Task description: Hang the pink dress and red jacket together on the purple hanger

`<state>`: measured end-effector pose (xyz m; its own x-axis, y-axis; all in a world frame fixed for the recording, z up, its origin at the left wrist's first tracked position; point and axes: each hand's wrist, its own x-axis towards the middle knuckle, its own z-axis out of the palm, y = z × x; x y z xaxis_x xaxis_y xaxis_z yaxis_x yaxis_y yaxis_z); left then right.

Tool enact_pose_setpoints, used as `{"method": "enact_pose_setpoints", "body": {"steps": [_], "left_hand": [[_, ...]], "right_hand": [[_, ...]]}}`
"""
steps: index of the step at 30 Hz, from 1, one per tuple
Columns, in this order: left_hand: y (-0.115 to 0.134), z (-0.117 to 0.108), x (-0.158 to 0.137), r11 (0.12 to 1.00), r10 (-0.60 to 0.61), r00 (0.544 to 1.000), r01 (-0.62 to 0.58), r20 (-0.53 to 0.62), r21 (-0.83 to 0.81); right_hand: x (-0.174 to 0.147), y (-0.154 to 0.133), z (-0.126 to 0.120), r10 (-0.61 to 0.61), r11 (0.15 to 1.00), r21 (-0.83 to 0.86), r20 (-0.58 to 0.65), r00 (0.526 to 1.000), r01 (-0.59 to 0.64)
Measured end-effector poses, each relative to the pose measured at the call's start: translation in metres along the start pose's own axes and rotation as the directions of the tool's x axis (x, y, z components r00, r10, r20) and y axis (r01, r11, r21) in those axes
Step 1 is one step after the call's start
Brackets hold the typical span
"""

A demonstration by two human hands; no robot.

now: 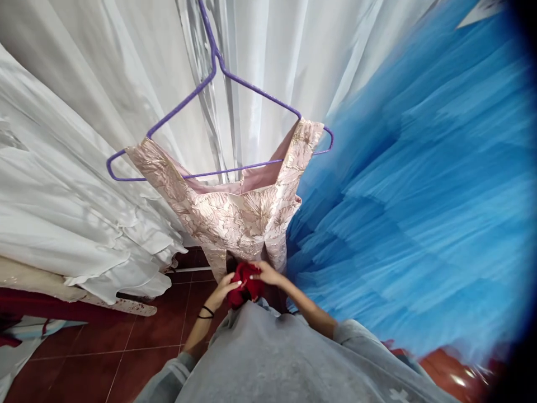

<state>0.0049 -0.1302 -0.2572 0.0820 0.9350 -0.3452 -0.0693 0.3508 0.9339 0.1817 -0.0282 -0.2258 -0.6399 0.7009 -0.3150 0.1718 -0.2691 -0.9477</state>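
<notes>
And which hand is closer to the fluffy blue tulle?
Right. The right hand holds the red cloth on the side nearer the blue tulle; the left hand holds its far side.

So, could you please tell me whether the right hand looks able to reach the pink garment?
Probably yes: the right hand holds the red cloth, seemingly near the garment, with nothing visible between.
</notes>
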Motion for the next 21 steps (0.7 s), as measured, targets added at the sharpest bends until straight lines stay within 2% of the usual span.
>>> {"method": "enact_pose_setpoints", "body": {"steps": [2,4,5,6,8,10,12,13,14,16,18,19,21], "left_hand": [[0.027,-0.017,-0.006,0.998,0.051,0.999,-0.051,0.001,0.036],[0.066,-0.025,-0.016,0.984,0.118,0.993,-0.116,-0.005,0.137],[0.086,-0.025,-0.021,0.911,0.216,0.976,-0.200,-0.005,0.362],[0.106,-0.022,-0.026,0.785,0.286,0.958,-0.236,0.004,0.573],[0.140,-0.010,-0.033,0.524,0.371,0.928,-0.187,-0.026,0.831],[0.159,0.003,-0.035,0.340,0.432,0.902,-0.146,-0.017,0.929],[0.162,0.012,-0.032,0.278,0.484,0.873,-0.213,0.055,0.937],[0.159,0.014,-0.029,0.298,0.493,0.862,-0.290,0.113,0.910],[0.154,0.014,-0.025,0.356,0.475,0.862,-0.370,0.175,0.858],[0.140,0.015,-0.016,0.544,0.376,0.879,-0.466,0.294,0.698],[0.125,0.017,-0.010,0.704,0.277,0.892,-0.441,0.357,0.557],[0.119,0.020,-0.009,0.736,0.254,0.901,-0.416,0.351,0.535],[0.107,0.026,-0.007,0.726,0.275,0.915,-0.398,0.294,0.561]], "right_hand": [[-0.005,-0.033,-0.026,-0.058,0.998,0.004,0.037,0.998,0.058],[-0.017,-0.067,-0.049,-0.124,0.992,-0.004,0.053,0.991,0.124],[-0.025,-0.084,-0.059,-0.192,0.981,-0.026,0.072,0.979,0.194],[-0.035,-0.101,-0.066,-0.259,0.964,-0.044,0.086,0.962,0.263],[-0.054,-0.133,-0.074,-0.385,0.920,-0.056,0.056,0.921,0.388],[-0.073,-0.161,-0.077,-0.506,0.862,-0.027,-0.075,0.859,0.506],[-0.090,-0.186,-0.079,-0.610,0.776,-0.020,-0.276,0.743,0.630],[-0.097,-0.197,-0.080,-0.644,0.733,-0.047,-0.369,0.671,0.678],[-0.104,-0.207,-0.081,-0.665,0.702,-0.090,-0.439,0.605,0.707],[-0.114,-0.223,-0.085,-0.687,0.671,-0.180,-0.515,0.512,0.719],[-0.121,-0.234,-0.088,-0.699,0.668,-0.246,-0.531,0.479,0.702],[-0.123,-0.237,-0.090,-0.704,0.663,-0.267,-0.539,0.462,0.699],[-0.124,-0.239,-0.092,-0.719,0.639,-0.302,-0.561,0.410,0.707]]}}
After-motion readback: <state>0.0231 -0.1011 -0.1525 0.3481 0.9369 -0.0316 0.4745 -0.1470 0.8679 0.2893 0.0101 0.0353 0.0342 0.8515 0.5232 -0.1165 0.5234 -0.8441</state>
